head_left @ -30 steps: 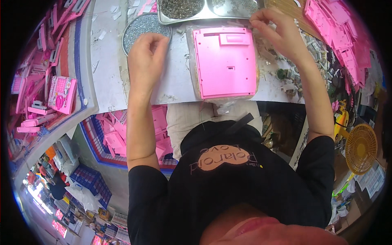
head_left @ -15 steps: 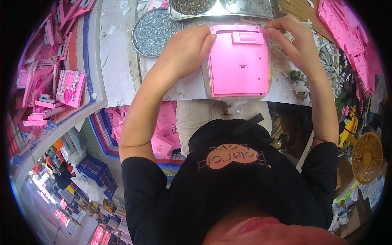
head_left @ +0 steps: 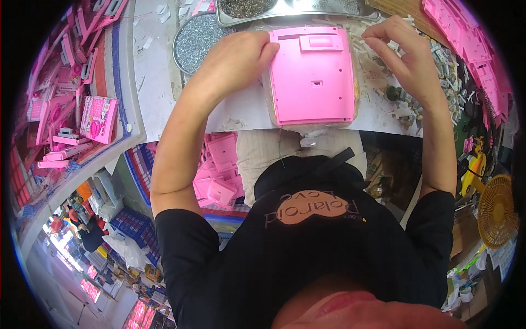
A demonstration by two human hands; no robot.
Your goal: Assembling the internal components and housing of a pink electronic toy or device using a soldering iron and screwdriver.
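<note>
A pink plastic casing [head_left: 311, 82] lies flat on a plastic-wrapped pad [head_left: 355, 104] at the bench's front edge. It has a small slot near its middle, several screw holes and a raised rectangular cover at the top. My left hand [head_left: 233, 63] grips its upper left edge, thumb on top and fingers partly hidden. Off the casing's upper right corner, my right hand [head_left: 405, 55] holds thumb and forefinger pinched together; anything between them is too small to make out. A round tray of small silvery screws [head_left: 200, 44] stands beside my left hand.
A metal tray [head_left: 296, 12] with small metal parts is at the back. Grey and white plastic pieces [head_left: 446, 77] lie right of my right hand. Pink shells pile up at the far right [head_left: 466, 38] and left [head_left: 60, 104]. A yellow fan [head_left: 496, 211] stands at right.
My right hand has come away from the casing's upper right corner, slightly to the right. The casing and my left hand sit a little further left in view, as the whole view has shifted.
</note>
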